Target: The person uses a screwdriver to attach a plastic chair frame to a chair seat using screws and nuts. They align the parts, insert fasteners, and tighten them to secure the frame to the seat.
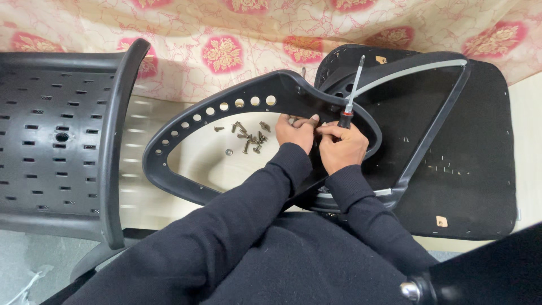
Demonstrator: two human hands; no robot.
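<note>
Screwdriver: clamped in my right hand, black-and-red handle down, metal shaft pointing up and away over the armrest loop.
Armrest: black plastic loop with a row of round holes, lying flat near the table's middle; a second armrest rests on the upturned seat pad toward the right edge.
Left hand: fingers pinched together at the loop's inner rim; whether they grip a screw, I cannot tell.
Screws: loose heap inside the loop, just beside my left hand.
Doing it well: I'd seat the tip square and steady the frame firmly.
Chair back: perforated, at the left edge.
</note>
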